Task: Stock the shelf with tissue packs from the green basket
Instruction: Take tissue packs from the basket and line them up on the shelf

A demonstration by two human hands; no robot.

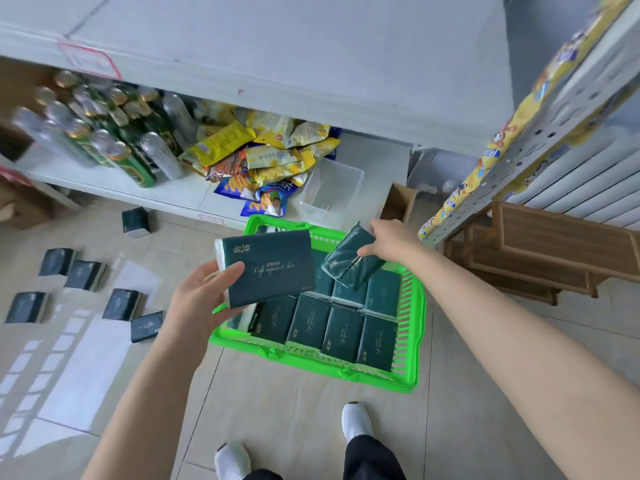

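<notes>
Your left hand (204, 292) grips a dark green tissue pack (270, 268) by its left end, thumb across the printed face, holding it flat over the near-left corner of the green basket (414, 327). Your right hand (391, 244) pinches a second pack (349, 261) at its upper end, tilted, above the basket's far side.

Inside the basket, more packs (343, 334) stand in close rows and cover most of its bottom. The basket sits on the tiled floor just in front of the lower shelf (187, 192). That shelf carries cans (104, 133) at the left, a heap of snack bags (263, 150) in the middle, and a clear plastic tub (329, 192) at its front right, just beyond the basket's far rim.

An upper shelf board (294, 57) juts out over the lower one. Close to your right hand, a perforated upright (526, 147) slants down past a small cardboard box (398, 200), with a wooden frame (561, 244) beyond it. To the left, loose packs (85, 275) lie scattered on the tiles, well apart from the basket. Bare tiles run between the basket's near rim and your feet (356, 420).
</notes>
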